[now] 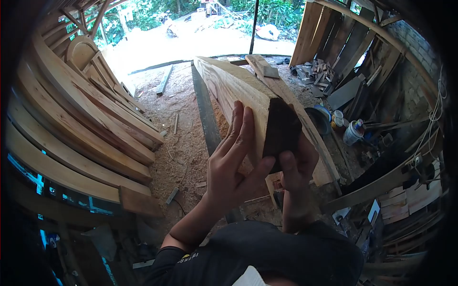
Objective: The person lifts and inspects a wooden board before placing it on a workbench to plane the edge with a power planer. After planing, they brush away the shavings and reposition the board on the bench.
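A thick, pale wooden beam [238, 81] runs away from me, its dark cut end [282, 131] close to my chest. My left hand [234, 157] grips the beam's left side, fingers lying along that face and thumb at the lower edge of the cut end. On the other side, my right hand [298, 164] holds the end's lower right corner, its thumb against the dark face. Some of the right fingers are hidden behind the wood. Just right of the beam lies a long plank [291, 102] with a small wood block [271, 72] on it.
Long boards [90, 114] lean in a row on the left. Sawdust [179, 152] covers the floor. To the right are a white bucket [353, 132], a dark basin [318, 120], a pile of wood scraps [315, 76] and upright planks [317, 33]. A dark rail [206, 112] runs under the beam.
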Available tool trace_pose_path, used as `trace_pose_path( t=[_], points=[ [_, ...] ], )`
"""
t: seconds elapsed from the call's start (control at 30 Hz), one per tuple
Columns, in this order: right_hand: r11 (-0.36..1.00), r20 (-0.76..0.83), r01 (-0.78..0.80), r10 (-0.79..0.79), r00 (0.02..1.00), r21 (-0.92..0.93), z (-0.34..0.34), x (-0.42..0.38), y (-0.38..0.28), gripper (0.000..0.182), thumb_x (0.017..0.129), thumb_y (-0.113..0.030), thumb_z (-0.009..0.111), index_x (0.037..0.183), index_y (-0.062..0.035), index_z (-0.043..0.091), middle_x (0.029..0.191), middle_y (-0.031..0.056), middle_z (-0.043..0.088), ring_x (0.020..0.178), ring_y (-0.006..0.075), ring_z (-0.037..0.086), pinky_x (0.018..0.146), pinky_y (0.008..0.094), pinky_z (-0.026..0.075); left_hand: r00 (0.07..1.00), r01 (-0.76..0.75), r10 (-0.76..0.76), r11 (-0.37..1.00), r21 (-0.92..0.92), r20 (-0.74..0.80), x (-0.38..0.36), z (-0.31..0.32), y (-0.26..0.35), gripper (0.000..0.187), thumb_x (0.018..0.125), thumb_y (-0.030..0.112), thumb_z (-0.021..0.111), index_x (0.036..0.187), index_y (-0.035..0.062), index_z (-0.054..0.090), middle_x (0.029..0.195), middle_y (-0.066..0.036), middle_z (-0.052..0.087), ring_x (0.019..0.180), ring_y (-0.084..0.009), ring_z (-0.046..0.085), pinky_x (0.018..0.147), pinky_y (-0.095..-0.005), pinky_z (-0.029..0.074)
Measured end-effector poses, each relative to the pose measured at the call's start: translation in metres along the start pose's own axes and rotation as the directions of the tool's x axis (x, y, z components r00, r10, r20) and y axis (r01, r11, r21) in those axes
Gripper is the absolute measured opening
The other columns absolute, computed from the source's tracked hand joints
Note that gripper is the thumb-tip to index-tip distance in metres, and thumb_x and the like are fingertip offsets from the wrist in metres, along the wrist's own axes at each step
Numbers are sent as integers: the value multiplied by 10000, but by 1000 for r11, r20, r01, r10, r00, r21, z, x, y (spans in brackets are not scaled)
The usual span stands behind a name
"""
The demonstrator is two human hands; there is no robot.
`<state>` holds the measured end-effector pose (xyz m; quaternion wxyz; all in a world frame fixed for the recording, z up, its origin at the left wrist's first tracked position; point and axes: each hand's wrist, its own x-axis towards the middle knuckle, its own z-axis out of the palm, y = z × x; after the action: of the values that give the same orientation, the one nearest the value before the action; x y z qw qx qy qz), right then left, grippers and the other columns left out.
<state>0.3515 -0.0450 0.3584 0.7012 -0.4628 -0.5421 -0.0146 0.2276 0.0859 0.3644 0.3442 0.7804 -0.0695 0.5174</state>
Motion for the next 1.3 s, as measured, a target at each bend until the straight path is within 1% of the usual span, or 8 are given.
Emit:
trace_pose_path(
  t=[0.1,0.17,0.3,0.37,0.83,1.0,1.1,1.3],
  points=[
    [986,36,170,-170,985,4,0,-2,23,802,1043,-281,684,1594,188,337,1600,357,479,1474,346,523,1226,448,388,1000,22,-22,1000,-15,7,-5,-1,4,814,951,270,779,1586,-111,439,1623,-406,396,1494,-511,430,1086,-514,535],
    [995,34,101,-102,994,20,2,-7,14,805,1043,-273,687,1601,182,327,1603,351,480,1475,344,521,1224,441,390,991,128,-124,987,-96,42,-11,-2,10,803,999,219,698,1640,-103,336,1691,-344,349,1587,-420,347,1261,-484,338],
    [998,97,50,-47,994,-31,-1,-13,2,805,1041,-238,692,1615,173,306,1611,338,479,1482,335,515,1225,432,386,991,127,-122,989,-80,60,-21,-4,5,808,1000,231,700,1637,-108,336,1692,-349,340,1587,-425,346,1261,-487,337],
    [999,110,15,-11,994,-40,-2,-18,-2,803,1035,-224,698,1618,167,308,1613,332,481,1483,330,515,1223,428,388,999,33,-33,999,-15,8,-27,-2,-1,815,931,238,784,1586,-107,442,1633,-399,386,1497,-497,439,1089,-503,542],
    [965,111,-260,263,958,-38,-1,-88,-14,880,927,-120,814,1644,85,345,1593,299,530,1428,285,593,1153,374,466,996,90,-92,993,78,22,-107,9,0,845,919,252,772,1599,-108,421,1642,-400,374,1480,-504,481,1098,-504,536],
    [866,110,-379,433,895,-326,-3,-132,-26,909,846,-66,871,1631,30,423,1421,295,668,1265,316,722,995,364,571,984,171,-174,982,80,32,-166,23,2,828,972,257,727,1624,-107,370,1665,-407,325,1513,-515,434,1145,-509,492],
    [908,123,-224,282,951,-354,-1,-167,-6,909,821,-64,886,1621,1,460,1367,283,697,1223,322,744,951,370,594,968,240,-244,968,66,64,-205,26,3,812,988,230,709,1633,-107,349,1671,-409,310,1530,-524,403,1170,-521,463],
    [887,168,-325,393,904,-328,-2,-236,16,935,799,-32,887,1628,-16,455,1473,236,647,1216,347,742,946,383,604,933,323,-334,942,97,138,-270,21,5,793,996,176,696,1638,-109,328,1654,-422,325,1531,-543,383,1197,-527,440]
  ],
)
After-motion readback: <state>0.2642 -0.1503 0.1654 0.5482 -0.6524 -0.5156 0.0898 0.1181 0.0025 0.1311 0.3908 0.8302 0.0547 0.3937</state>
